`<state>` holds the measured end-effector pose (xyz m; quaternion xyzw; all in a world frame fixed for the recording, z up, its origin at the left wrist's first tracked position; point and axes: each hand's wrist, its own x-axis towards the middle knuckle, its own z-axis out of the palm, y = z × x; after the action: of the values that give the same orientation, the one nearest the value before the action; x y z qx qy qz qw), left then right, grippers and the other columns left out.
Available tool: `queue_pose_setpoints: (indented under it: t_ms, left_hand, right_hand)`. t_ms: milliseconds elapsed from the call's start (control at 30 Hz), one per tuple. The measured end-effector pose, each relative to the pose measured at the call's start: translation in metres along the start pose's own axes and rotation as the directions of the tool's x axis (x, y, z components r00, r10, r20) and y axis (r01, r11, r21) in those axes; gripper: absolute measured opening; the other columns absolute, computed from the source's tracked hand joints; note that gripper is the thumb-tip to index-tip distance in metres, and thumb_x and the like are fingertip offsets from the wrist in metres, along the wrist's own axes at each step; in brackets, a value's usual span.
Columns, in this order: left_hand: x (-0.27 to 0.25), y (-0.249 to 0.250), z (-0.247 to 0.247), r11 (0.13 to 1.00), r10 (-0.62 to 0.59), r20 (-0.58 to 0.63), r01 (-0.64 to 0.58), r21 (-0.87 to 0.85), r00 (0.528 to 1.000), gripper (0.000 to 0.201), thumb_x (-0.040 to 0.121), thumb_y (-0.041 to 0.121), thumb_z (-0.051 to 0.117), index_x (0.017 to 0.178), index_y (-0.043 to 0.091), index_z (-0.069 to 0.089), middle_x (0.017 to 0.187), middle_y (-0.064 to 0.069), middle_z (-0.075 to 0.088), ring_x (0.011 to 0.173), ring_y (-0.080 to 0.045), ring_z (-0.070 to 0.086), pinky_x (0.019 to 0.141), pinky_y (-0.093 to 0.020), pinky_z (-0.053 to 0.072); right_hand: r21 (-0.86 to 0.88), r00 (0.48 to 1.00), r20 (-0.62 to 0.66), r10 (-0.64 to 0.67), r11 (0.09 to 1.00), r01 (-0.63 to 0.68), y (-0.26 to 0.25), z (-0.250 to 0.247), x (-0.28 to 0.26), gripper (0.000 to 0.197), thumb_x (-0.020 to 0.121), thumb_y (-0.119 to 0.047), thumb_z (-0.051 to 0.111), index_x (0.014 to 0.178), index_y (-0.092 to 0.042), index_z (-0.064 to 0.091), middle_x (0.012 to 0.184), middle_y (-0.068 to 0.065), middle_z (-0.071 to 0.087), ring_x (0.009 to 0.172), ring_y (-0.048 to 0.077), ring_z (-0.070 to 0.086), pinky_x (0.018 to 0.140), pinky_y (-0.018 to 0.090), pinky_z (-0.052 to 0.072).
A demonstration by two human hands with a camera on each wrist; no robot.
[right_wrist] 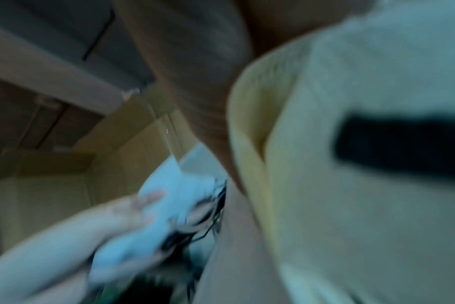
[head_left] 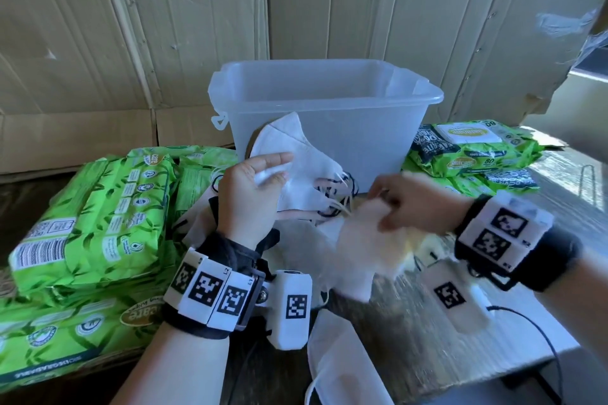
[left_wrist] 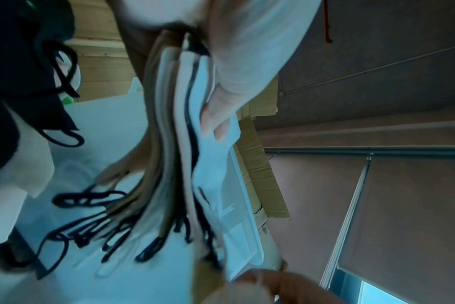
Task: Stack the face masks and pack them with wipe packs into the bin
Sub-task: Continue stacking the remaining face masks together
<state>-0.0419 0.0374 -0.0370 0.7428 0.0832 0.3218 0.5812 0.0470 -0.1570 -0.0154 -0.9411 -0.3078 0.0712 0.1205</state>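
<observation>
Nearest, a flat white folded face mask (head_left: 342,358) lies on the wooden table (head_left: 411,322). Beyond it, the right hand (head_left: 418,200), motion-blurred, curls its fingers round a pale yellowish mask (head_left: 365,237). The left hand (head_left: 250,194) pinches an upright stack of folded white, beige and black masks (head_left: 296,168), dark ear loops dangling. Behind stands the translucent plastic bin (head_left: 322,115), flanked by green wipe packs (head_left: 95,217).

white mask stack (head_left: 296,171) upright before empty clear bin (head_left: 329,128), green wipe packs (head_left: 98,214) alongside
</observation>
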Motion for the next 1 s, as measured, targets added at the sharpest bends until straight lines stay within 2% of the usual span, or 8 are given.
queue_pose_setpoints:
  t_ms: [133, 233, 300, 433, 567, 767, 867, 1000]
  left_hand:
    - [0.001, -0.006, 0.0, 0.994, 0.013, -0.051, -0.007, 0.109, 0.999, 0.028, 0.087, -0.002, 0.055, 0.101, 0.017, 0.07, 0.098, -0.012, 0.072, 0.037, -0.001, 0.039, 0.04, -0.006, 0.03]
    - [0.0, -0.003, 0.003, 0.991, -0.099, 0.056, 0.103, -0.084, 0.994, 0.011, 0.087, 0.027, 0.063, 0.091, 0.023, 0.073, 0.097, 0.015, 0.071, 0.073, 0.005, 0.058, 0.067, -0.023, 0.054]
    - [-0.002, 0.001, 0.005, 0.97, -0.149, 0.151, 0.174, -0.168, 0.977, 0.03, 0.084, 0.049, 0.06, 0.089, 0.023, 0.073, 0.087, 0.026, 0.068, 0.085, 0.015, 0.057, 0.081, -0.027, 0.052]
    - [-0.013, 0.011, 0.008, 0.912, -0.1, 0.318, 0.215, -0.35, 0.943, 0.03, 0.07, 0.058, 0.062, 0.075, 0.032, 0.076, 0.08, 0.012, 0.073, 0.083, -0.005, 0.068, 0.079, -0.035, 0.055]
    - [-0.01, 0.005, 0.011, 0.96, -0.052, 0.183, 0.1, -0.261, 0.982, 0.012, 0.068, 0.024, 0.082, 0.075, 0.021, 0.073, 0.075, 0.003, 0.073, 0.074, -0.018, 0.069, 0.067, -0.033, 0.057]
    - [-0.007, 0.005, 0.01, 0.969, 0.09, 0.121, -0.059, -0.24, 0.989, 0.043, 0.079, -0.005, 0.066, 0.107, 0.026, 0.057, 0.108, 0.018, 0.06, 0.092, 0.013, 0.057, 0.076, -0.011, 0.048]
    - [-0.006, 0.001, 0.008, 0.974, 0.136, 0.103, -0.114, -0.195, 0.985, 0.062, 0.081, 0.0, 0.067, 0.121, 0.042, 0.047, 0.126, 0.01, 0.053, 0.116, -0.013, 0.056, 0.094, -0.044, 0.049]
    - [-0.011, 0.012, 0.006, 0.965, -0.021, 0.174, 0.066, -0.256, 0.985, 0.031, 0.091, -0.002, 0.053, 0.094, 0.028, 0.061, 0.104, 0.005, 0.06, 0.073, -0.009, 0.07, 0.05, -0.037, 0.058]
  right_hand:
    - [0.542, 0.906, -0.382, 0.185, 0.838, 0.057, 0.011, -0.041, -0.006, 0.039, 0.072, 0.003, 0.072, 0.099, -0.018, 0.055, 0.051, -0.007, 0.055, 0.045, 0.009, 0.052, 0.047, 0.02, 0.042]
    - [0.823, 0.892, -0.416, 0.177, 0.49, 0.287, -0.005, -0.051, -0.018, 0.035, 0.075, 0.008, 0.066, 0.097, -0.016, 0.053, 0.055, -0.004, 0.065, 0.046, 0.008, 0.059, 0.048, 0.028, 0.052]
    - [0.855, 0.914, -0.392, 0.101, 0.406, 0.322, -0.019, -0.046, -0.022, 0.033, 0.076, 0.006, 0.064, 0.097, -0.017, 0.053, 0.058, -0.005, 0.066, 0.05, 0.009, 0.061, 0.048, 0.024, 0.053]
    - [0.873, 0.962, -0.269, 0.04, 0.433, 0.226, -0.036, -0.022, -0.019, 0.039, 0.078, 0.008, 0.063, 0.097, -0.023, 0.049, 0.064, -0.004, 0.065, 0.049, 0.008, 0.059, 0.044, 0.022, 0.05]
    - [0.864, 0.976, -0.215, 0.017, 0.469, 0.183, -0.04, -0.005, -0.016, 0.048, 0.077, 0.005, 0.066, 0.106, -0.028, 0.047, 0.076, 0.001, 0.063, 0.055, 0.012, 0.059, 0.048, 0.025, 0.051]
    - [0.957, 0.969, -0.222, 0.11, 0.217, 0.194, -0.036, -0.001, -0.009, 0.032, 0.087, -0.003, 0.054, 0.118, -0.01, 0.051, 0.081, 0.007, 0.066, 0.056, 0.012, 0.062, 0.05, 0.024, 0.053]
    - [0.957, 0.947, -0.259, 0.193, 0.187, 0.223, -0.032, -0.004, -0.008, 0.024, 0.089, -0.003, 0.052, 0.113, -0.004, 0.055, 0.08, 0.012, 0.061, 0.047, 0.01, 0.056, 0.04, 0.02, 0.047]
    - [0.903, 0.87, -0.408, 0.278, 0.264, 0.34, -0.021, -0.014, -0.007, 0.01, 0.087, -0.002, 0.057, 0.078, -0.005, 0.053, 0.049, 0.0, 0.043, 0.031, 0.004, 0.029, 0.031, 0.012, 0.023]
